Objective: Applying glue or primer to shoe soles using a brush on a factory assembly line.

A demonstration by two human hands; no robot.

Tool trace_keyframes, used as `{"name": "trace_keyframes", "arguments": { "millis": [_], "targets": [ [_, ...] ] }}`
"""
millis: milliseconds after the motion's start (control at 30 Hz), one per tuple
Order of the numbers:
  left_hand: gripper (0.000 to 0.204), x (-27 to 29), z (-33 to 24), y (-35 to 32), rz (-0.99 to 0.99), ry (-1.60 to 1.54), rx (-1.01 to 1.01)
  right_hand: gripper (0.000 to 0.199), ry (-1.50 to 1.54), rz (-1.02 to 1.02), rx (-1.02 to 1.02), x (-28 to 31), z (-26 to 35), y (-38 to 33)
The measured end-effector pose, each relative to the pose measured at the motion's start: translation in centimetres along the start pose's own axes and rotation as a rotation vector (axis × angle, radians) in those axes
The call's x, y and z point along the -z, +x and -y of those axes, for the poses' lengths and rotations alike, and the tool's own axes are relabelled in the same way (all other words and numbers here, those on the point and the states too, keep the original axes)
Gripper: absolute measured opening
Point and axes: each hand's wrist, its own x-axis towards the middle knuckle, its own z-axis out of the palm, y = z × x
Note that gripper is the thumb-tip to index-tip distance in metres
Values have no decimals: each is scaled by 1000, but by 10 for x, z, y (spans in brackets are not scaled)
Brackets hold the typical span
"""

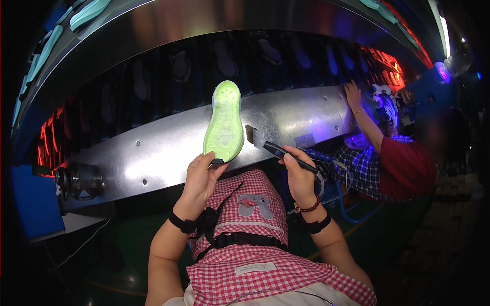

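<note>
A light green shoe sole (225, 120) stands out over the metal ledge, its inner face turned up toward me. My left hand (199, 176) pinches its near end, where a dark tip shows by my fingers. In my right hand (300, 176) is a brush with a black handle (286, 154), gripped between thumb and fingers. Its flat bristles (250, 134) point left, just right of the sole and apart from it. A pale tube runs from the handle's back end by my right wrist.
Beyond the steel ledge (168, 148) lies a dark conveyor with several soles, such as one sole (225, 57). A round metal pot (86, 181) sits at the ledge's left end. A co-worker's hand (352, 96) rests by the conveyor at right. Red light glows at both ends.
</note>
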Motion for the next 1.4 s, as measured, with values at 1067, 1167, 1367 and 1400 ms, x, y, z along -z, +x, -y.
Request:
{"name": "trace_keyframes", "arguments": {
  "millis": [1067,1167,1367,1400],
  "targets": [
    [22,5,5,2,54,54,-14,22,-1046,381,1222,-15,23,-14],
    [22,5,4,-1,47,48,-25,20,-1075,374,1244,-13,23,-16],
    [22,6,4,-3,65,58,-26,18,-1072,380,1265,-12,21,-18],
    [22,6,4,-2,65,57,-26,18,-1073,368,1260,-12,21,-18]
  ]
}}
